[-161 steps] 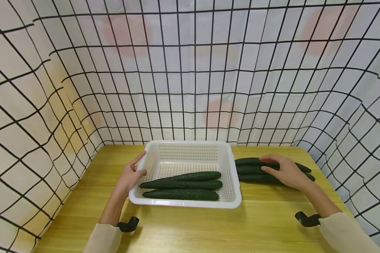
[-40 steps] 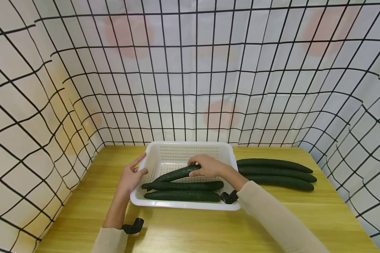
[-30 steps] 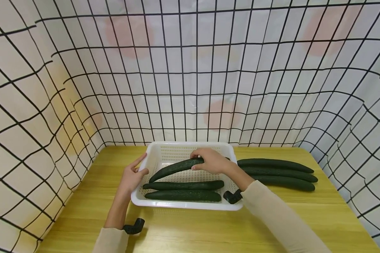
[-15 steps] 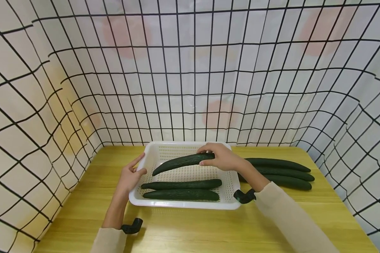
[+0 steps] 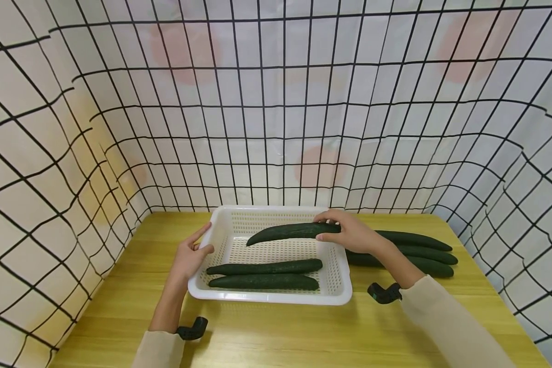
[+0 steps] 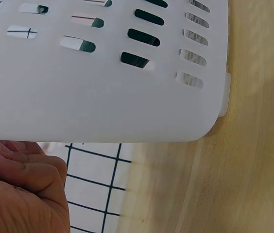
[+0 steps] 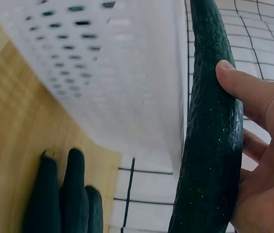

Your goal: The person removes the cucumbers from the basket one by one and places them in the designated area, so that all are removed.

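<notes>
A dark green cucumber (image 5: pixel 282 232) is in my right hand (image 5: pixel 354 235), raised over the right part of the white plastic basket (image 5: pixel 269 294). The thumb and fingers pinch it near its right end; in the right wrist view the cucumber (image 7: pixel 210 116) runs lengthwise beside the basket wall (image 7: pixel 142 73). My left hand (image 5: pixel 188 259) grips the basket's left rim, thumb inside; the left wrist view shows its curled fingers (image 6: pixel 25 170) at the basket's edge. Inside the basket lie two cucumbers, a rear one (image 5: pixel 267 267) and a front one (image 5: pixel 264 282).
Several cucumbers lie side by side on the wooden table (image 5: pixel 276 332) to the right of the basket, among them a rear cucumber (image 5: pixel 416 239) and a front one (image 5: pixel 432 267), partly behind my right forearm. A white grid-patterned curtain (image 5: pixel 267 122) surrounds the table at the back and sides.
My right hand has picked up the rear cucumber from the basket, lifted it and carried it rightwards. Two cucumbers are left inside. The left hand has kept its hold on the rim.
</notes>
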Demonstrator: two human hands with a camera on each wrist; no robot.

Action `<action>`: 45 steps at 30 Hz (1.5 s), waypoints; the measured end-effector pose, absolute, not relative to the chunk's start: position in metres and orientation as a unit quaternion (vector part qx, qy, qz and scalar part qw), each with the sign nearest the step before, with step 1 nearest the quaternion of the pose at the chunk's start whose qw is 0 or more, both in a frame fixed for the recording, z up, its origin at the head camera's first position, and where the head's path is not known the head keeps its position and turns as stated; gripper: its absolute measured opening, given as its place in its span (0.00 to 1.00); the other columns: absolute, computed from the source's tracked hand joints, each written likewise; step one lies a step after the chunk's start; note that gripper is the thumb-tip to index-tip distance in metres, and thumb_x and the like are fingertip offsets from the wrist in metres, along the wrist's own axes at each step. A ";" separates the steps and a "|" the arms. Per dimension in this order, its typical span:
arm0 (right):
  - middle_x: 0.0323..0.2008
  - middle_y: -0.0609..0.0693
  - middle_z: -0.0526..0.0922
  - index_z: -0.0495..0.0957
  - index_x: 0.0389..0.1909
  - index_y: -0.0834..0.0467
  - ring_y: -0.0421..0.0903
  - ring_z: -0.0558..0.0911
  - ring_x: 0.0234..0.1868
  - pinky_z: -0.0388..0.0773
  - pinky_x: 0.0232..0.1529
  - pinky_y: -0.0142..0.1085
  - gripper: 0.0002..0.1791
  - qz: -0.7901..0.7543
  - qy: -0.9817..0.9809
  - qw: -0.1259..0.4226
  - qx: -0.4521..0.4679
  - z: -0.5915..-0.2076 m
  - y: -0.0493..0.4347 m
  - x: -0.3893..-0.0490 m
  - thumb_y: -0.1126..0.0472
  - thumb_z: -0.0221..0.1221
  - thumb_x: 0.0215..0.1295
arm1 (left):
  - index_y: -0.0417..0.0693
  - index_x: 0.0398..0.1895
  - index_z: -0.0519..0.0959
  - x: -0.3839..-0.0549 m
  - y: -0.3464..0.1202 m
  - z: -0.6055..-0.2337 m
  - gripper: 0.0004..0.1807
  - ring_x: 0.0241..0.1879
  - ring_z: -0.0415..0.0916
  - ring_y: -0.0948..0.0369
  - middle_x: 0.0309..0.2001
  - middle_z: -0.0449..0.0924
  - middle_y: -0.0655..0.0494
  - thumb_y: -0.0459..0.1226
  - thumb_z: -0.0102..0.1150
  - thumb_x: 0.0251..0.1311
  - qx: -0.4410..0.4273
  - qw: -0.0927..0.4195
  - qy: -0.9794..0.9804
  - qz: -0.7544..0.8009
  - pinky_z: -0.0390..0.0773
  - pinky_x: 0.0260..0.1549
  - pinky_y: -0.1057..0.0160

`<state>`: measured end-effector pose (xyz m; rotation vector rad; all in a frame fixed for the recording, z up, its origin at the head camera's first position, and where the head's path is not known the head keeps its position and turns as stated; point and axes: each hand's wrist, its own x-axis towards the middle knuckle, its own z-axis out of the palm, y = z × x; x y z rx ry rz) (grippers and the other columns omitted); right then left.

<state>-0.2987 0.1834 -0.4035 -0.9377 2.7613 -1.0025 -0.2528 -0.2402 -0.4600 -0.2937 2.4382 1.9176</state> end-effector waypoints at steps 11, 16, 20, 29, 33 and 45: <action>0.62 0.50 0.81 0.79 0.65 0.50 0.50 0.77 0.53 0.75 0.50 0.49 0.27 -0.311 0.911 -0.009 -0.272 -0.404 0.222 -0.285 0.45 0.65 0.68 | 0.64 0.79 0.64 -0.256 -0.241 -0.464 0.39 0.48 0.82 0.54 0.60 0.80 0.32 0.33 0.59 0.65 -0.101 0.020 0.783 0.613 0.85 0.42 0.56; 0.63 0.52 0.80 0.77 0.67 0.51 0.55 0.77 0.59 0.75 0.56 0.56 0.27 -0.305 0.919 -0.019 -0.249 -0.401 0.245 -0.277 0.45 0.63 0.70 | 0.65 0.79 0.64 -0.254 -0.240 -0.463 0.38 0.50 0.82 0.53 0.61 0.80 0.32 0.34 0.58 0.66 -0.095 0.016 0.785 0.612 0.85 0.41 0.57; 0.66 0.55 0.78 0.76 0.68 0.51 0.60 0.75 0.63 0.73 0.59 0.62 0.27 -0.305 0.923 -0.018 -0.233 -0.401 0.264 -0.270 0.46 0.61 0.72 | 0.67 0.79 0.64 -0.252 -0.240 -0.463 0.38 0.49 0.82 0.53 0.61 0.80 0.33 0.35 0.59 0.66 -0.094 0.015 0.785 0.612 0.85 0.41 0.57; 0.70 0.59 0.73 0.74 0.69 0.54 0.65 0.71 0.67 0.69 0.62 0.65 0.27 -0.292 0.932 -0.024 -0.212 -0.405 0.305 -0.252 0.48 0.60 0.74 | 0.66 0.79 0.63 -0.254 -0.242 -0.465 0.38 0.49 0.83 0.52 0.62 0.79 0.32 0.35 0.58 0.67 -0.092 0.019 0.786 0.611 0.85 0.40 0.56; 0.70 0.62 0.73 0.72 0.70 0.57 0.68 0.70 0.68 0.68 0.61 0.65 0.28 -0.289 0.934 -0.032 -0.209 -0.409 0.321 -0.246 0.50 0.60 0.74 | 0.66 0.79 0.64 -0.253 -0.241 -0.463 0.38 0.50 0.83 0.52 0.63 0.78 0.33 0.35 0.58 0.66 -0.090 0.016 0.786 0.611 0.86 0.40 0.56; 0.69 0.65 0.71 0.71 0.70 0.57 0.70 0.68 0.67 0.69 0.55 0.66 0.28 -0.288 0.939 -0.040 -0.182 -0.422 0.373 -0.230 0.54 0.61 0.73 | 0.63 0.79 0.64 -0.252 -0.238 -0.454 0.38 0.48 0.83 0.52 0.61 0.79 0.31 0.33 0.57 0.65 -0.096 0.027 0.783 0.614 0.86 0.41 0.53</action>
